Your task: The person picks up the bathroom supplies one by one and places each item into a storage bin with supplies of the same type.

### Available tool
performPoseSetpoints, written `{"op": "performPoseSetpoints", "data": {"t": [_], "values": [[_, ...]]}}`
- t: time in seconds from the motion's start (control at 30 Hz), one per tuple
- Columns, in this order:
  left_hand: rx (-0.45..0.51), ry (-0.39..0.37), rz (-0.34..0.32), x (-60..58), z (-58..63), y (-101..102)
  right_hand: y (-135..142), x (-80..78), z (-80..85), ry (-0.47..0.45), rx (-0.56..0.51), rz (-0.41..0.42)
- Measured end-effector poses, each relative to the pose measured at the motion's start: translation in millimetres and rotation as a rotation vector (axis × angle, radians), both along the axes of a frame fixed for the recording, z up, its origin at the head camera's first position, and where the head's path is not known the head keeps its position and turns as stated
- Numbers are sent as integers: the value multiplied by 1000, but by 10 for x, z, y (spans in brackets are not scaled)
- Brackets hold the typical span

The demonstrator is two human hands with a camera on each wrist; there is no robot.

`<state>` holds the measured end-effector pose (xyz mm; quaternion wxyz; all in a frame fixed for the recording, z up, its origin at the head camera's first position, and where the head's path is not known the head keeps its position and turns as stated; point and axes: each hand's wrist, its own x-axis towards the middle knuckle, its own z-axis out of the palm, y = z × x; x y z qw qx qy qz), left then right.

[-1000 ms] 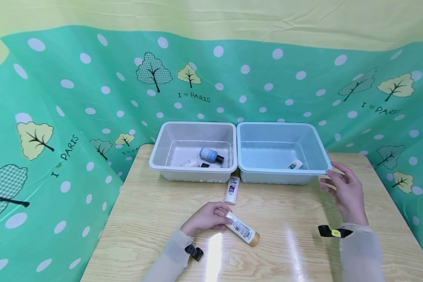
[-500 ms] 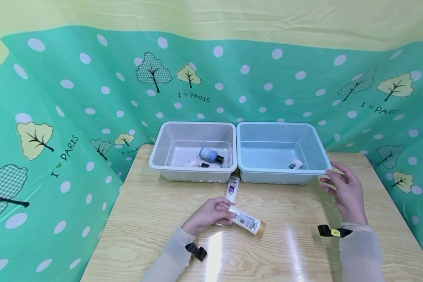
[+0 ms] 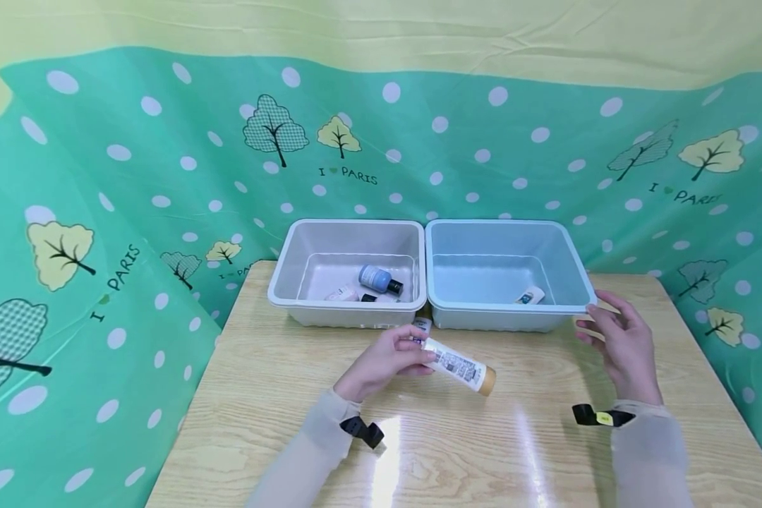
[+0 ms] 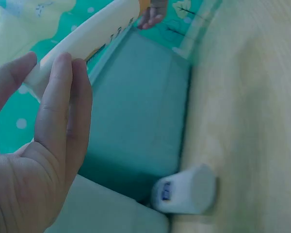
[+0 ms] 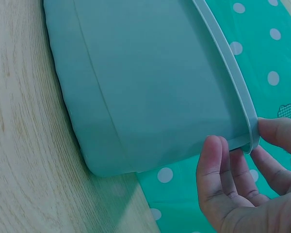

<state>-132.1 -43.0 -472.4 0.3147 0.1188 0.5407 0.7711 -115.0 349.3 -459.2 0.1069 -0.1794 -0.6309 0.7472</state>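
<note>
My left hand (image 3: 384, 363) pinches one end of a white tube with a gold cap (image 3: 458, 366), raised above the table. In the left wrist view, thumb and fingertips grip the end of the tube (image 4: 85, 39), away from its cap. My right hand (image 3: 627, 346) holds the front right corner of the light blue bin (image 3: 514, 310), with the thumb on the rim and fingers beneath it in the right wrist view. Inside that bin lies a small white item (image 3: 531, 295). A white bottle (image 3: 422, 324) lies where the two bins meet, partly hidden behind my left hand.
A grey bin (image 3: 343, 315) stands to the left of the blue one. It holds a blue bottle with a black cap (image 3: 379, 279), a pale pink item (image 3: 343, 293) and another black-capped piece. Polka-dot cloth (image 3: 184, 162) hangs behind and beside the wooden table (image 3: 241, 395).
My left hand has lifted the tube up and forward to the right, its cap end swinging rightward. It now covers more of the white bottle. My right hand keeps its place on the bin corner.
</note>
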Motion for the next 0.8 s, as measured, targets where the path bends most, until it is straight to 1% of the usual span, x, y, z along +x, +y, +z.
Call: {"op": "performPoseSetpoints", "data": {"t": [0.07,0.23,0.37,0.5,0.6,0.8], "values": [[-3,16,-1,-52,97,32,-2,0,5,4,-3,2],[24,38,2,-197,336,103,-7,2,8,0,9,4],[31,59,29,-333,501,165,-8,4,6,-11,19,-1],[35,36,63,-491,639,242,-5,2,7,-11,10,1],[20,12,83,-615,737,309,-3,2,11,-13,0,6],[-16,5,129,-930,879,504,2,1,16,-19,19,10]]}}
